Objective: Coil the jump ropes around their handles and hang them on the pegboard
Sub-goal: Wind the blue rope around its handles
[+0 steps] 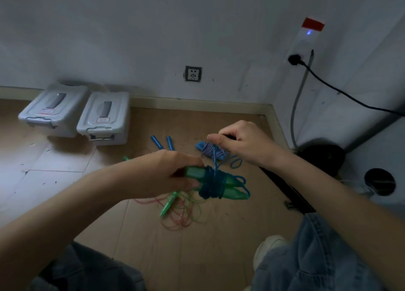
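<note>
My left hand (166, 174) grips a pair of green handles (195, 173) held side by side, with blue rope (211, 184) coiled around their middle. My right hand (238, 141) pinches the free end of that blue rope above the coil. On the floor behind lies a coiled blue-and-white striped rope bundle (210, 150). Two blue handles (163, 143) lie beside it. Below my hands a loose red and green rope (184, 212) with a green handle (169, 204) lies tangled. No pegboard is in view.
Two grey lidded storage boxes (83, 115) stand against the wall at the left. A wall socket (192, 73) sits above the skirting. A black cable (341, 91) runs from a plug at the right. My knees in jeans (317, 260) and a white shoe (269, 247) fill the bottom.
</note>
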{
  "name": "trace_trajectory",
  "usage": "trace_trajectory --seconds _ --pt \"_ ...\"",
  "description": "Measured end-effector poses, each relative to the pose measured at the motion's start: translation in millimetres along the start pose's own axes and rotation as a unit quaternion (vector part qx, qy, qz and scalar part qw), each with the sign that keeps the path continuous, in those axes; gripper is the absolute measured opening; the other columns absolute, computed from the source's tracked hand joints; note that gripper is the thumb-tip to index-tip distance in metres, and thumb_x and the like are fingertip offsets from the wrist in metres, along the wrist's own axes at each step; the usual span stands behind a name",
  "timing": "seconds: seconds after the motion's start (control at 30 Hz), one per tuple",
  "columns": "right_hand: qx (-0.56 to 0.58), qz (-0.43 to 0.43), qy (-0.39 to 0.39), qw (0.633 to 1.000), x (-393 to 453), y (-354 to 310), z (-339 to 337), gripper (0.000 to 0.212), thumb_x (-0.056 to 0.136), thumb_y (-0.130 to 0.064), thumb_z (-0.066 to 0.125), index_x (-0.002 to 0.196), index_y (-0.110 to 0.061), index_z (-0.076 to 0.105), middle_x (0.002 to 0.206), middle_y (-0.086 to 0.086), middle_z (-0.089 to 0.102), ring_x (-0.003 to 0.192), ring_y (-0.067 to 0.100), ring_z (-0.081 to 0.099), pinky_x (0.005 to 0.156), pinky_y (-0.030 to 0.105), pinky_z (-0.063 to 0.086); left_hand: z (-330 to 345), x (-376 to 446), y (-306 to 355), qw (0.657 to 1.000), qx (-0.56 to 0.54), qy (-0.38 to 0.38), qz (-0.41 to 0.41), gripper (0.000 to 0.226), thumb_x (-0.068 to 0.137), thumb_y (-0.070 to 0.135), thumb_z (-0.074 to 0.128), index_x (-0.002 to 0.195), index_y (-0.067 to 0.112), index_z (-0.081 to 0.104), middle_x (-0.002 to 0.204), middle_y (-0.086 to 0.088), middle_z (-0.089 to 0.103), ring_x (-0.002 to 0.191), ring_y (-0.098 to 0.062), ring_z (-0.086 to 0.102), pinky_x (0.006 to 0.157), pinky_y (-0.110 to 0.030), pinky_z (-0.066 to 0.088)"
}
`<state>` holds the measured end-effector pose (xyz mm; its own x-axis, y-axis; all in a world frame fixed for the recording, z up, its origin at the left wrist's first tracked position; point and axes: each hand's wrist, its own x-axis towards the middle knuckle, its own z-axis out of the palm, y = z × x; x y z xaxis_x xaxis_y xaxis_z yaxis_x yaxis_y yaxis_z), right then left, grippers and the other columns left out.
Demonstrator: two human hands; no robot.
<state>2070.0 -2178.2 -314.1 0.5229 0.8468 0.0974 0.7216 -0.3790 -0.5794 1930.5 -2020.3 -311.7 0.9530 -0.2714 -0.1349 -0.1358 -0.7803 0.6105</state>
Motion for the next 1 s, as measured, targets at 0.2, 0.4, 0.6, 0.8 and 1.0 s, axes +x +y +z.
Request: trace_trajectory --seconds 0.2,0.4,0.6,0.8,1.0 --pt "0.068 -0.007 0.033 0.997 2.1 -3.0 -5.9 0.051 0.092 -0.034 0.05 0.047 -0.016 0.035 0.043 -0.007 0.032 0.039 0.006 0.029 0.05 0.024 0.028 -6.8 0.2 -14.7 0.999 -0.031 -0.008 -0.034 0.01 0.089 0.022 0.054 0.097 0.019 0.058 0.076 0.01 0.059 0.065 0.004 0.057 0.06 -0.014 0.047" --pt "0.13 -0.046 0.105 0.985 0.7 -13.3 -15.9 0.048 0.085 -0.044 0.046 0.049 -0.016 0.031 0.045 -0.006 0.026 0.04 0.004 0.024 0.047 0.023 0.023 -14.7 2.0 -59.5 0.882 -0.352 0.144 -0.278 0.013 0.086 0.024 0.057 0.098 0.018 0.06 0.073 -0.002 0.068 0.061 -0.006 0.053 0.051 -0.012 0.047" --pt "0.136 -0.051 0.108 0.984 -3.2 -11.1 -18.7 0.047 0.085 -0.044 0.045 0.05 -0.015 0.032 0.045 -0.008 0.027 0.04 0.004 0.024 0.046 0.02 0.023 -28.0 -6.8 -76.9 0.736 -0.605 0.145 -0.268 0.036 0.07 0.023 0.061 0.104 0.01 0.062 0.072 -0.004 0.067 0.061 -0.008 0.055 0.051 -0.015 0.051" --pt "0.135 -0.064 0.069 0.986 -5.7 -16.7 -13.0 0.045 0.088 -0.037 0.047 0.05 -0.016 0.037 0.042 -0.011 0.03 0.039 0.006 0.029 0.045 0.017 0.026 -27.2 -7.1 -77.2 0.724 -0.608 0.169 -0.277 0.029 0.077 0.019 0.058 0.103 0.007 0.06 0.074 -0.006 0.063 0.06 -0.008 0.053 0.051 -0.014 0.051" --pt "0.037 -0.136 -0.013 0.99 -5.6 -33.2 3.4 0.045 0.093 -0.023 0.052 0.051 -0.03 0.037 0.046 -0.008 0.035 0.042 0.007 0.032 0.046 0.027 0.025 5.4 8.4 -64.9 0.827 -0.414 0.15 -0.35 0.024 0.087 0.018 0.056 0.108 0.006 0.057 0.079 -0.007 0.063 0.062 -0.01 0.05 0.052 -0.015 0.047"
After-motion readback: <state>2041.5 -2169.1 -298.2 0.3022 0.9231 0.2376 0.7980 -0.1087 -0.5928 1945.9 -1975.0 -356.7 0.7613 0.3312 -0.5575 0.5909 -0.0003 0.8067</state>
